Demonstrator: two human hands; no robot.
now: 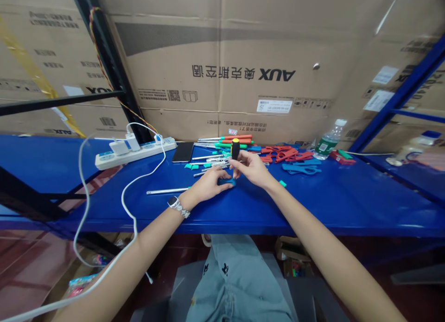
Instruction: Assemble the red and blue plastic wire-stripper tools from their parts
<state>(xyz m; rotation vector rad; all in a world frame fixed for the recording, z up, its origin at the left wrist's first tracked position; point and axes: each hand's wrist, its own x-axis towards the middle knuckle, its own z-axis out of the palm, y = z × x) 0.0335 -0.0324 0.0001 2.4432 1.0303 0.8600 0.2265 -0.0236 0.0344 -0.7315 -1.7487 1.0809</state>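
My left hand is closed over a blue plastic handle low on the blue tabletop. A thin metal rod sticks out to the left of this hand, seemingly part of the same piece. In my right hand is a screwdriver with a black and yellow handle, held upright by the fingers just above the blue handle. Its tip is hidden by the fingers. Right behind both hands lie several metal rods and small green plastic pieces.
Rods with orange handles lie at the back, beside red plastic parts and blue ones. A water bottle stands right. Left are a black phone, a white power strip and a loose white cable. Cardboard boxes wall the back.
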